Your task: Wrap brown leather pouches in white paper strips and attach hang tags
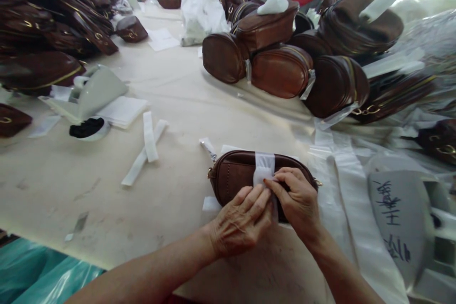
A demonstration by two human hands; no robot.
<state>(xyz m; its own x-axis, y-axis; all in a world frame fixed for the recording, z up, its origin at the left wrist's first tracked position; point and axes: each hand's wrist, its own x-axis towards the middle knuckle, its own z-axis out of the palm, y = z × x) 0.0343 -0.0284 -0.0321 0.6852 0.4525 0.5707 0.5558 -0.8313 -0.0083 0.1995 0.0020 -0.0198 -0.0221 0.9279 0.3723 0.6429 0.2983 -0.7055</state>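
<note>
A small brown leather pouch lies on the pale table just in front of me. A white strip is wrapped across its middle. My left hand and my right hand meet at the strip's near end, fingers pinched together on it against the pouch's front side. A white tag sticks out at the pouch's far left corner.
Loose white strips lie to the left, near a grey tape dispenser. Brown pouches are piled at the far right and far left. Clear plastic sleeves spread on the right. Other people work at the far end.
</note>
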